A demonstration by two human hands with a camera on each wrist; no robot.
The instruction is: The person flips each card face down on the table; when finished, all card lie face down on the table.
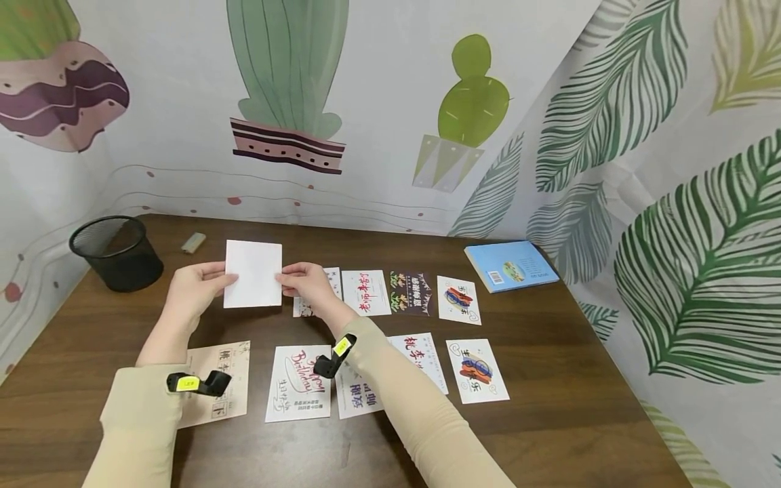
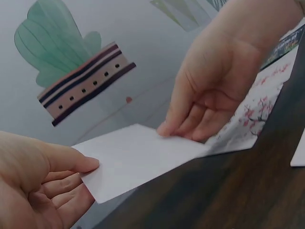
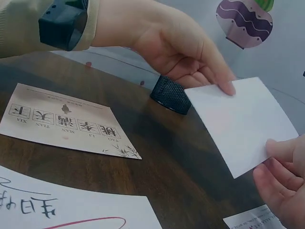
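Black mesh cup [image 1: 118,261]: far left of the counter [image 1: 567,407], near a small pale block [image 1: 194,242], both set back, seemingly to leave you working room. Your left hand [image 1: 196,290]: thumb on the face, fingers behind, pinching one edge of a blank white card [image 1: 253,274], which was raised off the counter between your two hands. Beige card [image 1: 234,379]: flat, partly hidden by your left sleeve [image 1: 143,413]. Birthday card [image 1: 297,383]: flat, printed side up. Your right hand [image 1: 310,288]: pinching the white card's opposite edge, probably because two grips kept it steady and unbent. Red-lettered card [image 1: 366,293] and dark card [image 1: 410,293]: side by side in the far row, presumably laid so their faces showed. Two like-patterned cards [image 1: 459,299]: one per row, at the right ends. Blue book [image 1: 511,266]: back right, apart, likely out of your way.
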